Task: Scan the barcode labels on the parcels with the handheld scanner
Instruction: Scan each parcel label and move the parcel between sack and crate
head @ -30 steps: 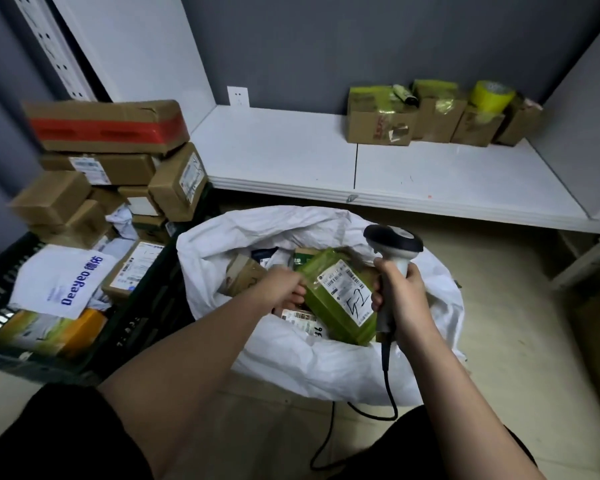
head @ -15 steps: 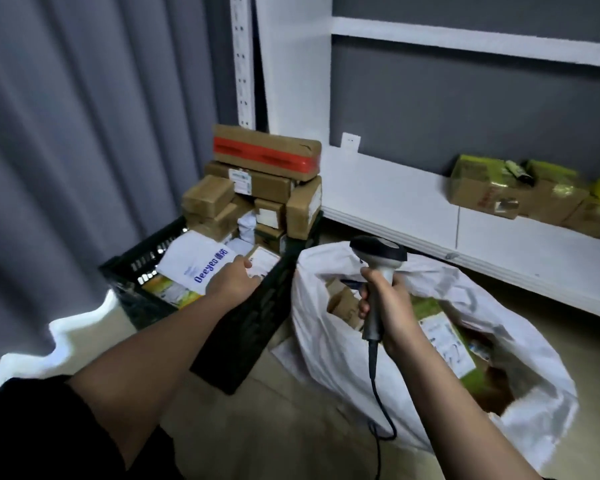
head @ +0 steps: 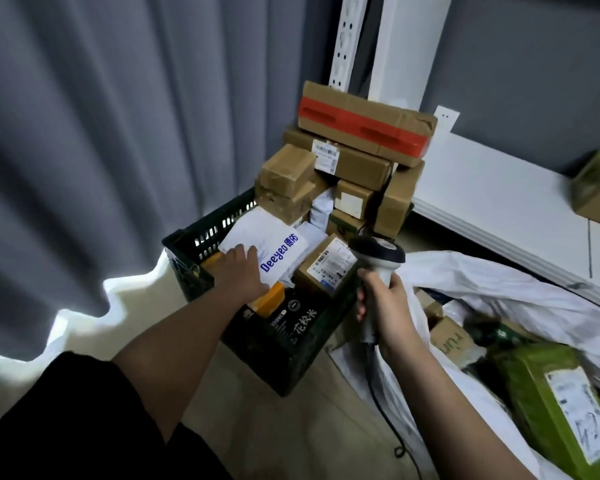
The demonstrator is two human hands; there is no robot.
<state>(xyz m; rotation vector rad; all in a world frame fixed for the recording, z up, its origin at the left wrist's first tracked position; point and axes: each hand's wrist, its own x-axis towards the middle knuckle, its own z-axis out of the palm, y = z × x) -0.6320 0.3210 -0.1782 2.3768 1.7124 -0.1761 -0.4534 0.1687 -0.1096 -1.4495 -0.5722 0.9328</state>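
My right hand [head: 385,303] grips the handle of the corded scanner [head: 378,252], whose dark head hangs over the near right corner of a black crate [head: 201,230]. My left hand [head: 241,271] rests on a white mailer [head: 284,251] printed "Deeyeo" that lies on top of the crate's contents. Just below the scanner head sits a brown box [head: 329,263] with its barcode label facing up. A green parcel [head: 548,393] with a white label lies in the open white sack [head: 499,289] at lower right.
Several cardboard boxes are stacked at the crate's back, topped by a box with red tape [head: 364,123]. A black packet [head: 291,317] and an orange pack [head: 271,299] lie at the crate's front. A grey curtain [head: 101,133] hangs left; a white shelf [head: 499,188] runs right.
My view swung left from the sack to the crate. My left hand let go of the green parcel and moved onto the white mailer. The scanner followed toward the crate.
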